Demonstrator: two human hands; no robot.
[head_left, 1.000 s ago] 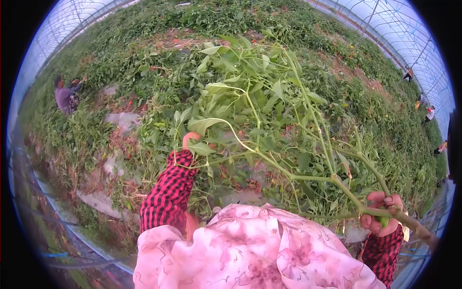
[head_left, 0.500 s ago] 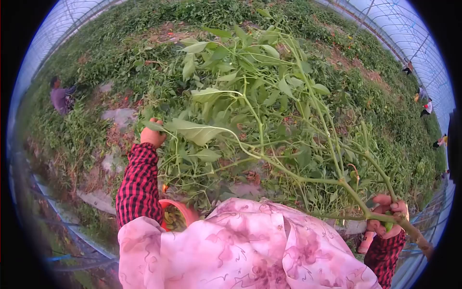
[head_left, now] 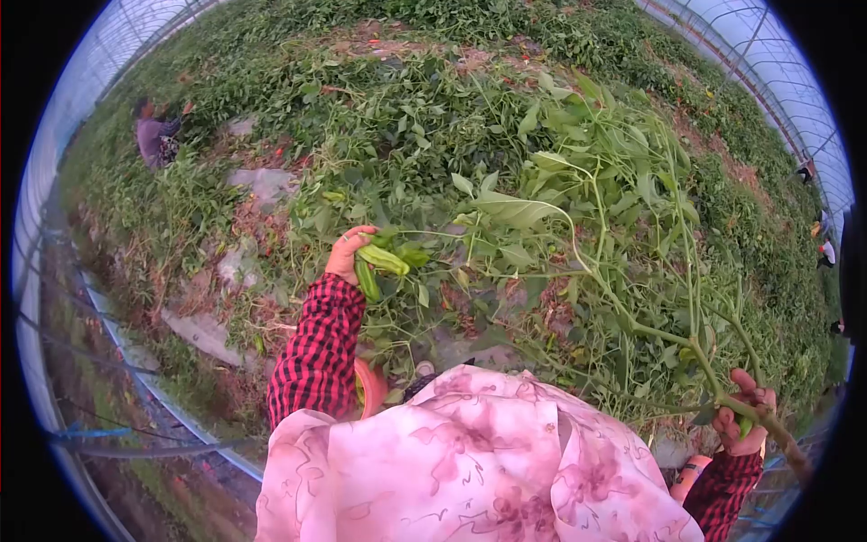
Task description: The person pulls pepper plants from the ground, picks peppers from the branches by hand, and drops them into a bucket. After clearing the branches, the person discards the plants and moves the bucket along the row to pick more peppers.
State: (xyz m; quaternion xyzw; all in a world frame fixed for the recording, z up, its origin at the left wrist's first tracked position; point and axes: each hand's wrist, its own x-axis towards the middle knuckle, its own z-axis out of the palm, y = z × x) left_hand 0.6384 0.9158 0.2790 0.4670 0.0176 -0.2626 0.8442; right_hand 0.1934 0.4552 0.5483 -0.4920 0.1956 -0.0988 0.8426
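My left hand (head_left: 346, 255) is closed around green peppers (head_left: 384, 260); one points to the right and another hangs below it. Leaves and thin stems of the plant touch that bunch. Far to the right, my right hand (head_left: 746, 411) grips the thick stem (head_left: 778, 434) of an uprooted or cut pepper plant. A small green pepper (head_left: 744, 426) shows in the same palm. The branches (head_left: 623, 312) of this plant spread up and leftward in front of me, with large drooping leaves (head_left: 519, 208).
An orange-pink bucket (head_left: 371, 388) stands below my left forearm, partly hidden. A pinkish object (head_left: 690, 476) is beside my right sleeve. Dense pepper plants (head_left: 397, 117) fill the greenhouse. A person (head_left: 155, 135) crouches at the left; others are small at the far right.
My left hand has moved right and now holds green peppers in view, where before it was among leaves. The branches have swung to the right; my right hand keeps the stem. The view has shifted.
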